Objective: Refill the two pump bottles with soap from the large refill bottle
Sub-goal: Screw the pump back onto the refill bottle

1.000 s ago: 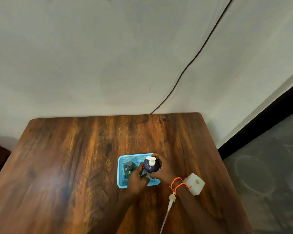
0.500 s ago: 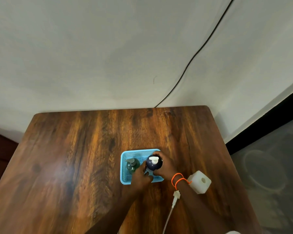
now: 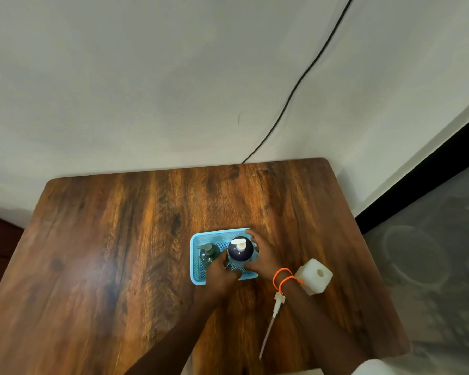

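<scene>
A dark navy pump bottle (image 3: 240, 250) with a white pump head stands in the right half of a light blue mesh basket (image 3: 197, 274). My right hand (image 3: 264, 257) wraps its right side and my left hand (image 3: 222, 272) presses its left side. A smaller clear green pump bottle (image 3: 208, 253) stands in the basket's left half, untouched. The white square refill bottle (image 3: 313, 276), its round mouth uncapped, sits on the table just right of my right wrist. A loose white pump with a long tube (image 3: 271, 323) lies on the wood between my forearms.
The wooden table (image 3: 119, 253) stands against a white wall, its right edge close to the refill bottle. A black cable (image 3: 295, 87) runs down the wall to the table's far edge. Grey floor lies beyond on the right.
The camera view has tilted a little, shifting the scene. Both hands stay on the navy bottle in the basket, with only slight finger movement.
</scene>
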